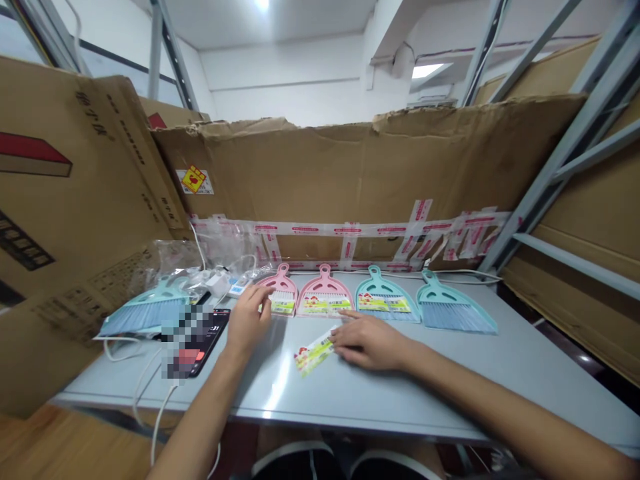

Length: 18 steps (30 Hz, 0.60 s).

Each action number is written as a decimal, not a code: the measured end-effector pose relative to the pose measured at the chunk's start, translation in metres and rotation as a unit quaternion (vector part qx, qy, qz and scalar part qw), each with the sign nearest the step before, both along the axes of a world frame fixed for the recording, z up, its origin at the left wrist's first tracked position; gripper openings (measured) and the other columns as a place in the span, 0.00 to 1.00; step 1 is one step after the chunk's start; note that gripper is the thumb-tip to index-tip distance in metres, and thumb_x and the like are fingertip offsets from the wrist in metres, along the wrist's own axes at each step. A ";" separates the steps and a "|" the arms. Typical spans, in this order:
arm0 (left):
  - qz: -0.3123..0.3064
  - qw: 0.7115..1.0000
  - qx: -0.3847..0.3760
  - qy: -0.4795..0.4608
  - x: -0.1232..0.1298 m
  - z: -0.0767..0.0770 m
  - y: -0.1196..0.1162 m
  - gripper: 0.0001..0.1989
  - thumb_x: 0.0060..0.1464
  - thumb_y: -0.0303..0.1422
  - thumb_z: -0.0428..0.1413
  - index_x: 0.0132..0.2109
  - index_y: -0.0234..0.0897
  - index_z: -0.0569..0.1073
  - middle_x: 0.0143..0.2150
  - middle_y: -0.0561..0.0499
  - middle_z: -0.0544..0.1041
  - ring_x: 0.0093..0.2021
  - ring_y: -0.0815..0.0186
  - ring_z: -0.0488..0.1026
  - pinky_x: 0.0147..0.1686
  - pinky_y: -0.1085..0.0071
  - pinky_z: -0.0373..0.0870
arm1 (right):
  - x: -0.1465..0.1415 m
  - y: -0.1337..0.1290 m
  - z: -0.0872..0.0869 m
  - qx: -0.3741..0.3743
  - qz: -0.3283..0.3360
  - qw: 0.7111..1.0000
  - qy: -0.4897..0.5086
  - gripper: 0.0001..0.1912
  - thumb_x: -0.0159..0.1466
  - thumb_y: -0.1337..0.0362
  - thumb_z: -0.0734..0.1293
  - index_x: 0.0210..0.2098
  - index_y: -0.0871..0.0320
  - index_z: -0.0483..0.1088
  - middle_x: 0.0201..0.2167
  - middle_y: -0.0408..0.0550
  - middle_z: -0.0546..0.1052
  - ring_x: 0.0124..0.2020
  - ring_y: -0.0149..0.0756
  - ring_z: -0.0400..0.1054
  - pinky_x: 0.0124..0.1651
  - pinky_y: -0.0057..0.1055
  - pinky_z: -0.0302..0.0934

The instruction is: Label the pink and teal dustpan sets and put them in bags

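**Two hands at a table of pink and teal dustpans and brushes**

From across the room, the only container in sight is a crumpled clear plastic bag slumped at the back left of the grey table; what it holds, if anything, can't be made out. Five cleaning pieces lie on the table. Four sit in a row along the back: a small pink brush, a pink dustpan, a teal dustpan and a teal brush. A second teal brush lies off to the left, just beside a phone with a pixelated screen.

Printed labels sit on the three pieces nearest the middle, and a fourth, loose label lies alone in front of the pink dustpan. The right hand is spread flat, palm down, its fingertips against the loose label, with no visible grip. The left hand is half open with loosely curled fingers, empty, close to the small pink brush. Tape-strapped cardboard walls off the back.
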<state>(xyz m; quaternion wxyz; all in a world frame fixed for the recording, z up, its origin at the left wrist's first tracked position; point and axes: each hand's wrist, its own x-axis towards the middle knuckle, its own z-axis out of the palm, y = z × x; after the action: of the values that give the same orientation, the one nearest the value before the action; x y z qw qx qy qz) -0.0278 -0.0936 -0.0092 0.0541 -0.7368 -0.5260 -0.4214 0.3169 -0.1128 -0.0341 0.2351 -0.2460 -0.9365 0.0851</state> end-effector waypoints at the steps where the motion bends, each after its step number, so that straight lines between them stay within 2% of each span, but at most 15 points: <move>1: -0.027 1.000 0.002 0.010 0.009 0.005 0.000 0.17 0.70 0.29 0.49 0.53 0.41 0.83 0.52 0.43 0.85 0.55 0.52 0.81 0.60 0.54 0.77 | 0.012 0.002 0.000 -0.017 0.015 1.000 0.012 0.11 0.77 0.61 0.69 0.48 0.45 0.86 0.49 0.43 0.90 0.54 0.38 0.85 0.77 0.49 0.60; 4: -0.108 0.993 -0.009 0.049 0.048 0.026 0.005 0.18 0.73 0.30 0.49 0.54 0.43 0.83 0.52 0.44 0.85 0.55 0.53 0.81 0.60 0.55 0.78 | 0.033 0.008 -0.002 -0.035 0.019 0.997 0.061 0.12 0.77 0.63 0.69 0.52 0.47 0.85 0.50 0.47 0.89 0.54 0.40 0.84 0.77 0.50 0.60; 7: -0.191 0.976 0.008 0.105 0.098 0.046 0.015 0.18 0.74 0.29 0.49 0.58 0.41 0.82 0.52 0.44 0.85 0.54 0.55 0.80 0.57 0.57 0.78 | 0.032 0.010 -0.006 -0.015 0.000 0.997 0.072 0.12 0.76 0.59 0.72 0.55 0.49 0.84 0.52 0.50 0.88 0.58 0.44 0.82 0.78 0.52 0.58; 9: -0.221 0.960 0.046 0.164 0.129 0.049 0.025 0.18 0.73 0.27 0.49 0.58 0.40 0.82 0.52 0.42 0.84 0.55 0.54 0.79 0.56 0.57 0.78 | 0.026 0.011 -0.008 -0.002 -0.007 0.998 0.057 0.16 0.75 0.56 0.74 0.60 0.50 0.83 0.57 0.52 0.87 0.64 0.47 0.79 0.79 0.54 0.56; 11: -0.257 0.937 0.073 0.225 0.154 0.043 0.034 0.16 0.73 0.26 0.50 0.56 0.38 0.82 0.48 0.42 0.83 0.51 0.54 0.79 0.52 0.59 0.78 | 0.021 0.010 -0.009 -0.001 -0.014 0.999 0.036 0.21 0.73 0.55 0.75 0.64 0.50 0.81 0.59 0.52 0.86 0.64 0.49 0.78 0.77 0.53 0.60; 13: -0.283 0.918 0.090 0.265 0.167 0.030 0.040 0.15 0.73 0.26 0.50 0.54 0.37 0.81 0.47 0.42 0.83 0.49 0.55 0.78 0.50 0.59 0.78 | 0.018 0.009 -0.009 -0.004 -0.018 1.000 0.017 0.21 0.73 0.56 0.75 0.64 0.50 0.82 0.58 0.51 0.87 0.62 0.50 0.79 0.71 0.49 0.67; 15: -0.291 0.910 0.096 0.281 0.170 0.015 0.044 0.14 0.74 0.27 0.50 0.54 0.38 0.81 0.46 0.42 0.82 0.47 0.55 0.78 0.48 0.60 0.78 | 0.018 0.009 -0.007 -0.002 -0.017 1.000 0.009 0.19 0.74 0.58 0.75 0.63 0.49 0.83 0.58 0.50 0.87 0.61 0.50 0.79 0.68 0.46 0.70; 18: -0.290 0.914 0.087 0.268 0.163 -0.002 0.044 0.15 0.75 0.28 0.49 0.56 0.38 0.80 0.46 0.43 0.83 0.46 0.57 0.79 0.47 0.61 0.77 | 0.019 0.008 -0.003 0.000 -0.010 1.000 0.007 0.17 0.75 0.59 0.74 0.61 0.46 0.84 0.60 0.49 0.86 0.63 0.49 0.76 0.68 0.45 0.69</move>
<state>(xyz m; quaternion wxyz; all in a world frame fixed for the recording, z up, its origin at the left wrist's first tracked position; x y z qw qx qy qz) 0.1350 -0.0498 -0.0117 0.1325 -0.9348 -0.2161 -0.2490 0.3361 -0.1048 -0.0375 0.2423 -0.2546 -0.9324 0.0843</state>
